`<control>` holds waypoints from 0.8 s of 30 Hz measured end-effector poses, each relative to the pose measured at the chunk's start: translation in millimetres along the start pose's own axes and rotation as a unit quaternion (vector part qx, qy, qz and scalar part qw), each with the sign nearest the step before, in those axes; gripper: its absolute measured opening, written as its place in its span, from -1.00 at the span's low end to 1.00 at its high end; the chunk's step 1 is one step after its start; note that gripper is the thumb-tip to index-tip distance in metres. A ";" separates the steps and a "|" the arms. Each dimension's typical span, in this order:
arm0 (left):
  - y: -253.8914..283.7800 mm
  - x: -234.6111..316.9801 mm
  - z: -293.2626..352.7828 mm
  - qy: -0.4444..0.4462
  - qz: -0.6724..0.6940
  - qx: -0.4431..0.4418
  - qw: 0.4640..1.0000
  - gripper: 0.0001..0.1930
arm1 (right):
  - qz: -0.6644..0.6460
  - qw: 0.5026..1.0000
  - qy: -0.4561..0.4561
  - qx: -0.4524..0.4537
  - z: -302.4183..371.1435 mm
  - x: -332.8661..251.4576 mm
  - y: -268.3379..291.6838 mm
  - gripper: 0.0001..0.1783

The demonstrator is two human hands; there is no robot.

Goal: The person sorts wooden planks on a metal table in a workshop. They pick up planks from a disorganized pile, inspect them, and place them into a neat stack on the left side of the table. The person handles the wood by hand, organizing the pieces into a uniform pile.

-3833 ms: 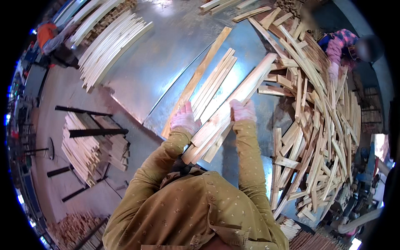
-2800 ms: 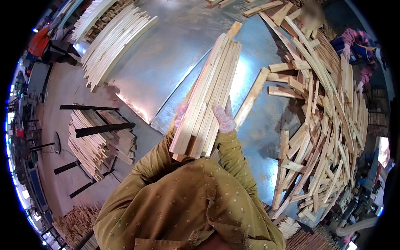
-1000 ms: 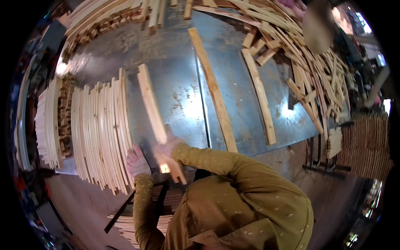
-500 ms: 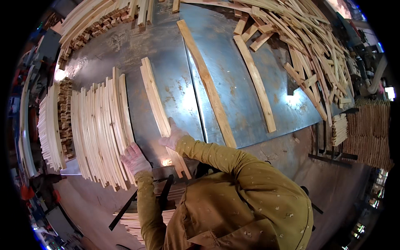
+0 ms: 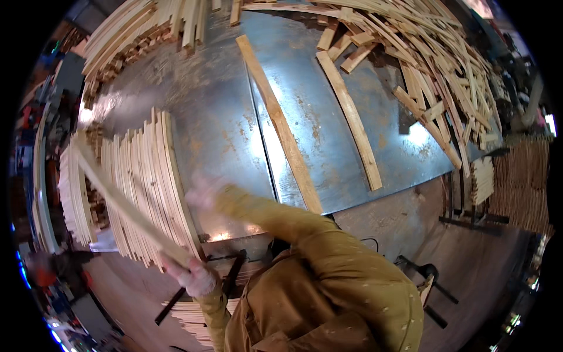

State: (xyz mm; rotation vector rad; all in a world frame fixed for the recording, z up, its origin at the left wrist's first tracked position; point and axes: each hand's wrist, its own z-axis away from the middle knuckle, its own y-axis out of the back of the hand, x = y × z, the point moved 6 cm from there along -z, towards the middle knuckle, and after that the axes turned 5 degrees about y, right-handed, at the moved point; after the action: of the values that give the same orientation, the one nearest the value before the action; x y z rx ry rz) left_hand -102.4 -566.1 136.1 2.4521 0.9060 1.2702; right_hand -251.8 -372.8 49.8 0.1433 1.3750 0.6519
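My left hand (image 5: 196, 277) is closed around the near end of a long pale wooden slat (image 5: 120, 202). The slat slants up and to the left, across a row of similar slats (image 5: 149, 182) lying side by side on the left part of a grey metal table (image 5: 223, 117). My right hand (image 5: 202, 190) is blurred by motion. It hovers over the table just right of that row, and I cannot make out whether it holds anything.
Two long slats (image 5: 281, 129) (image 5: 352, 123) lie apart on the table's middle. A loose heap of slats (image 5: 446, 58) covers its far right, another stack (image 5: 141, 29) the far left. More stacks sit at the left (image 5: 73, 193), right (image 5: 522, 182) and by my feet (image 5: 187, 311).
The slat that lay on the table beside the row is now lifted in my left hand and swung left across the row. My right hand has moved up over the table.
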 end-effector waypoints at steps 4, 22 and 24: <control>-62.4 8.5 11.0 0.246 0.007 -0.175 0.953 -0.35 | 0.236 0.882 -0.189 0.361 99.1 134.6 178.4 -0.51; -138.5 -69.2 46.1 0.445 -0.148 -0.398 0.789 -0.40 | 0.548 0.798 0.177 -0.178 87.1 91.0 161.6 -0.58; -141.3 -72.5 69.2 0.467 -0.029 -0.359 0.808 -0.37 | 0.544 0.789 0.196 -0.208 64.2 81.3 127.7 -0.59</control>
State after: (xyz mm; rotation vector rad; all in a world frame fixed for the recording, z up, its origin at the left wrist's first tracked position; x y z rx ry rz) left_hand -137.3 -495.8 -18.3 1.1446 0.4684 2.2961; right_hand -231.5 -209.7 52.6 0.4820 1.4230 2.0381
